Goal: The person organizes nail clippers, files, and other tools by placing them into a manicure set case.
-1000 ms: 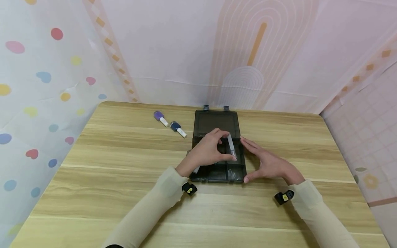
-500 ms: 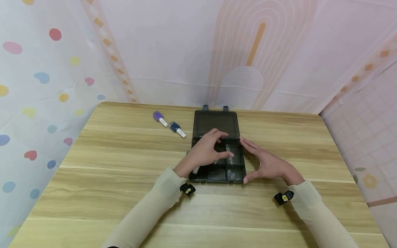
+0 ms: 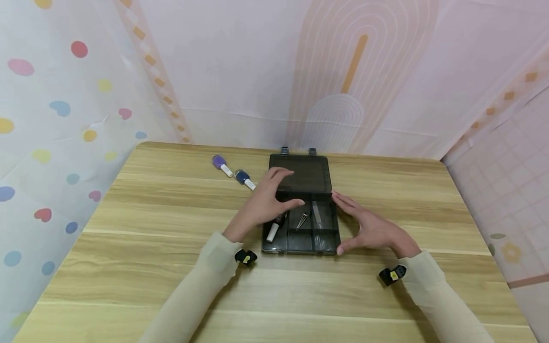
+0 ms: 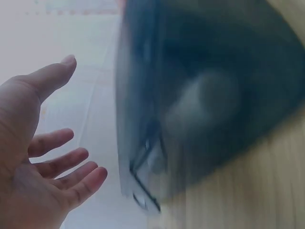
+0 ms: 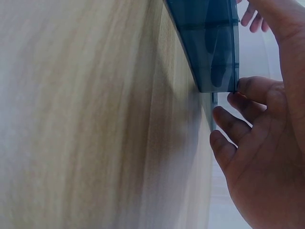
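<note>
A dark translucent compartment box (image 3: 300,248) lies on the table with its lid (image 3: 310,171) folded back. My left hand (image 3: 261,202) is over its left side, fingers spread and holding nothing. My right hand (image 3: 373,231) grips the box's right side, thumb at the front corner and fingertips at the rear. A pale flat strip (image 3: 317,214) lies in the right compartment. The middle one holds a small metal clip-like piece (image 3: 302,220). A white-capped nail polish bottle (image 3: 272,232) lies in the left compartment. Small clear pieces (image 3: 320,242) sit in the front right one.
To the left of the lid lie a purple nail polish bottle (image 3: 222,166) and a dark blue nail polish bottle (image 3: 243,178), both on their sides. The wooden table (image 3: 326,305) ends at a patterned cloth backdrop (image 3: 240,71).
My left hand has let go of the pale strip, which now lies in the right compartment. That hand has moved left and opened wider. The right hand has stayed at the box.
</note>
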A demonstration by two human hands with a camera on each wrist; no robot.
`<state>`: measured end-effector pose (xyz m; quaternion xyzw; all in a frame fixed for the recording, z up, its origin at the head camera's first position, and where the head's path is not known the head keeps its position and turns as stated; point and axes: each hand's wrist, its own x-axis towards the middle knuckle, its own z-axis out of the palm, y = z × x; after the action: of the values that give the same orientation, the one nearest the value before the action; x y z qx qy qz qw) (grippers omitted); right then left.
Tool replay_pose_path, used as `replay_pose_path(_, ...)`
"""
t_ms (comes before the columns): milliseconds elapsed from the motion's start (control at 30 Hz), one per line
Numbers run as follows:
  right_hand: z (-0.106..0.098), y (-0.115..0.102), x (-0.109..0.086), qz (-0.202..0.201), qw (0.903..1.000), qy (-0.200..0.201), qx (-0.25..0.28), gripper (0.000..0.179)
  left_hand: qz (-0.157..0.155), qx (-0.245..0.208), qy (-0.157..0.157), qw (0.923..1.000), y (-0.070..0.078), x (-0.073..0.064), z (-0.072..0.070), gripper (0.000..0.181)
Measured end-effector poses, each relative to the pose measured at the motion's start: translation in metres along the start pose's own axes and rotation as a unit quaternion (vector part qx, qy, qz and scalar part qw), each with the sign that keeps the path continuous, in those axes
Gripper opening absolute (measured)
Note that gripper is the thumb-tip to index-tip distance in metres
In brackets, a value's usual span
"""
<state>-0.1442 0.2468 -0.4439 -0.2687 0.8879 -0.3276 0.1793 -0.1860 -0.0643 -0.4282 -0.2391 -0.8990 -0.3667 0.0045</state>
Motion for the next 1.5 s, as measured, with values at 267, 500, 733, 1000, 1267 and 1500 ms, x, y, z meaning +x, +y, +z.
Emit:
replay_pose_path(267, 0.000, 0.003, -0.001, 0.001, 1.0000, 0.003, 0.000, 0.134, -0.033, 0.012, 0.030, 0.9989, -0.027, -0.003, -0.015, 0.088)
replay_pose_path(500, -0.001, 0.002, -0.002, -0.001, 1.0000, 0.001, -0.001, 0.135, -0.062, 0.018, 0.064, 0.9959, -0.050, -0.004, -0.022, 0.095)
replay_pose_path(733, 0.000, 0.004, -0.003, 0.001, 1.0000, 0.002, -0.005, 0.135, -0.087, 0.022, 0.074, 0.9932, -0.070, -0.006, -0.028, 0.098)
replay_pose_path(1000, 0.000, 0.005, -0.005, -0.001, 1.0000, 0.004, -0.001, 0.134, -0.130, -0.008, 0.064, 0.9895, -0.084, -0.007, -0.033, 0.103)
replay_pose_path(1267, 0.000, 0.004, -0.004, 0.003, 1.0000, 0.003, 0.003, 0.133, -0.144, -0.032, 0.048, 0.9879, -0.094, -0.006, -0.036, 0.102)
replay_pose_path(1500, 0.002, 0.003, -0.003, 0.000, 1.0000, 0.005, -0.003, 0.134, -0.164, -0.025, 0.024, 0.9859, -0.098, -0.003, -0.036, 0.102)
